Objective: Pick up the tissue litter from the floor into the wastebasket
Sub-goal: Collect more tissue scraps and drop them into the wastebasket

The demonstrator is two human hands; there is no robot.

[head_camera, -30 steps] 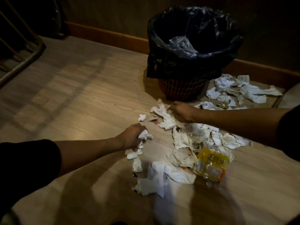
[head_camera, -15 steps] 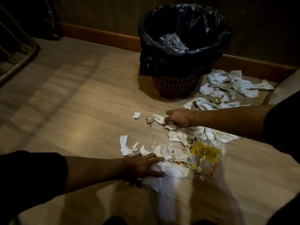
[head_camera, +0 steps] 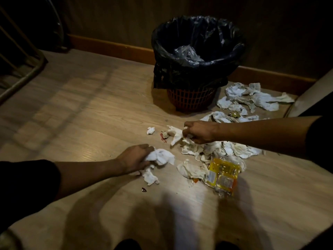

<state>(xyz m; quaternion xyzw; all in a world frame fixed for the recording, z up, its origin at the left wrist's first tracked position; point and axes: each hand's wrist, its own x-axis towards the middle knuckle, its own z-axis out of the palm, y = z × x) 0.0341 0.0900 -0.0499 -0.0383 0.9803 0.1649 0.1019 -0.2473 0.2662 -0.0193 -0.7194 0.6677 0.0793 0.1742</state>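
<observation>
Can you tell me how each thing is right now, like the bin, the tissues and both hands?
Wastebasket: upright, black liner open, clear plastic inside.
Left hand: closed on a tissue wad.
Right hand: pinching a tissue at the tissue pile.
Far tissues: loose on the floor beside the wastebasket.
Yellow wrapper: lying flat, crumpled.

The wastebasket stands at twelve o'clock. Tissues lie at its four o'clock. A wrapper lies at its six.
</observation>
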